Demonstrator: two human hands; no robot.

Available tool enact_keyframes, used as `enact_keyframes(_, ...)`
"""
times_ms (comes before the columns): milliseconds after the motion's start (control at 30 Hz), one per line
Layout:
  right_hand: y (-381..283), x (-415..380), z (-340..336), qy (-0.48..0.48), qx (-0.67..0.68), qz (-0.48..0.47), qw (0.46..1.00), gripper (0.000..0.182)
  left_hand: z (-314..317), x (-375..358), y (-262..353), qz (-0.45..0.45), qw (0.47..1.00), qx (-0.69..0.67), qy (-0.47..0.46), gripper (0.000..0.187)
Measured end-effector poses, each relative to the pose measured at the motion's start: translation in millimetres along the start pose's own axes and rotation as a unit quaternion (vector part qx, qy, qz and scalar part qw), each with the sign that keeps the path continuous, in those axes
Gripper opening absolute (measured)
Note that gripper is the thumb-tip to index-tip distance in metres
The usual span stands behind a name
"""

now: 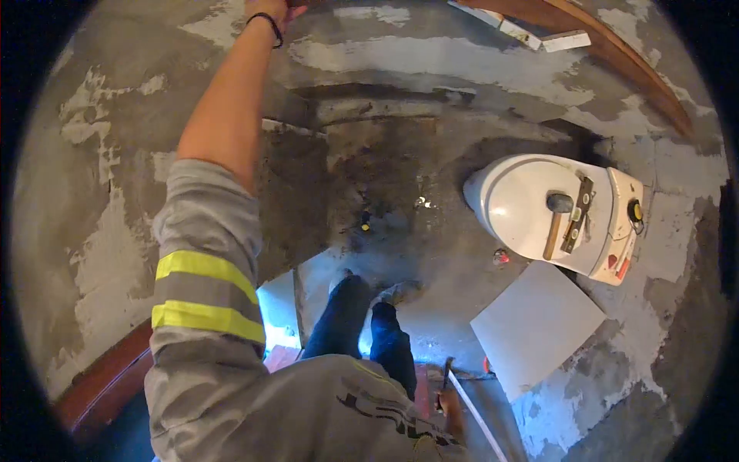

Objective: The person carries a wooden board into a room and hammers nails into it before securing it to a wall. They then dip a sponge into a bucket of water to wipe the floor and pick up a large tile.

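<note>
My left arm, in a grey sleeve with yellow bands, reaches up to the top edge. Only the lower part of my left hand [286,11] shows there, near the wall, past a dark wristband [266,25]. The frame cuts off its fingers, so what it holds, if anything, is hidden. My right hand is not in view. A white toilet [517,206] stands on the right with its lid down. On it lie a mallet [560,203] with a wooden handle, a small level [579,214] and a black and yellow round item [635,210].
A pale square tile [537,327] lies below the toilet. A pipe stub with a yellow centre [366,226] is in the floor ahead of my legs. A long white strip [477,417] lies at the bottom. A curved brown board [623,50] crosses the upper right.
</note>
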State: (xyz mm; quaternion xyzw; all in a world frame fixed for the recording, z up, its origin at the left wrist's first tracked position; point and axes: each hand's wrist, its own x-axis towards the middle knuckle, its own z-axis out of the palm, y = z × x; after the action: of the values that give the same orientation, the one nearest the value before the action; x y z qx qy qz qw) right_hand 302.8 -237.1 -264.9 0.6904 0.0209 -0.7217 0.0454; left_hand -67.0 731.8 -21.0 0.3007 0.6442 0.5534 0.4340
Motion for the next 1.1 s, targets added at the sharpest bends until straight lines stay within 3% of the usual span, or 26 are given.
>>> enact_keyframes(67, -81, -5, 17, 0.094, -0.022, 0.076, 0.992, 0.017, -2, 6, -4, 0.000, 1.000, -0.006, -0.009, 0.059)
enact_keyframes(100, -74, 30, 11, 0.166, -0.253, -0.153, 0.941, 0.015, -1, 9, -5, 0.001, 1.000, -0.009, -0.017, 0.060)
enact_keyframes(133, -60, 68, 3, 0.221, -0.459, -0.360, 0.782, 0.013, -1, 12, -6, 0.000, 1.000, -0.014, -0.021, 0.060)
enact_keyframes(200, -263, -67, 38, 0.267, -0.170, -0.298, 0.901, 0.011, -7, 20, -6, -0.019, 0.999, 0.005, -0.036, 0.064)
enact_keyframes(300, -388, -123, 61, 0.307, -0.142, -0.417, 0.843, 0.014, -11, 138, -85, 0.210, 0.968, 0.123, -0.064, 0.070)
enact_keyframes(333, -417, -138, 71, 0.302, -0.054, -0.435, 0.846, 0.013, -8, 97, -59, 0.179, 0.978, 0.102, -0.022, 0.073)
enact_keyframes(367, -440, -154, 79, 0.291, 0.035, -0.453, 0.842, 0.012, -1, 49, -35, 0.147, 0.986, 0.079, 0.019, 0.076)
enact_keyframes(433, -477, -179, 89, 0.314, 0.043, -0.503, 0.804, 0.011, 7, 67, -43, 0.094, 0.983, 0.132, 0.086, 0.080)
enact_keyframes(500, -485, -202, 106, 0.331, 0.050, -0.527, 0.781, 0.010, 0, 8, -2, 0.075, 0.993, 0.068, 0.056, 0.083)
enact_keyframes(633, -519, -238, 110, 0.272, 0.126, -0.543, 0.784, 0.022, 13, 47, -30, 0.074, 0.988, 0.076, 0.113, 0.083)
enact_keyframes(700, -540, -246, 100, 0.223, 0.155, -0.559, 0.784, 0.024, 9, 35, -31, 0.130, 0.981, 0.079, 0.118, 0.085)
enact_keyframes(867, -660, -244, 63, 0.205, 0.080, -0.639, 0.737, 0.029, 12, 42, -43, 0.149, 0.979, -0.035, 0.137, 0.084)
enact_keyframes(900, -694, -242, 47, 0.209, 0.011, -0.659, 0.722, 0.032, 12, 44, -46, 0.183, 0.971, -0.097, 0.122, 0.084)
enact_keyframes(967, -752, -239, 32, 0.171, 0.007, -0.677, 0.716, 0.030, 15, 33, -61, 0.205, 0.963, -0.139, 0.108, 0.084)
enact_keyframes(1033, -782, -221, 24, 0.142, 0.017, -0.691, 0.708, 0.028, 14, 35, -58, 0.103, 0.952, -0.285, 0.032, 0.079)
enact_keyframes(1100, -779, -190, 23, 0.121, 0.025, -0.654, 0.746, 0.021, 12, 39, -61, 0.096, 0.950, -0.298, 0.005, 0.073)
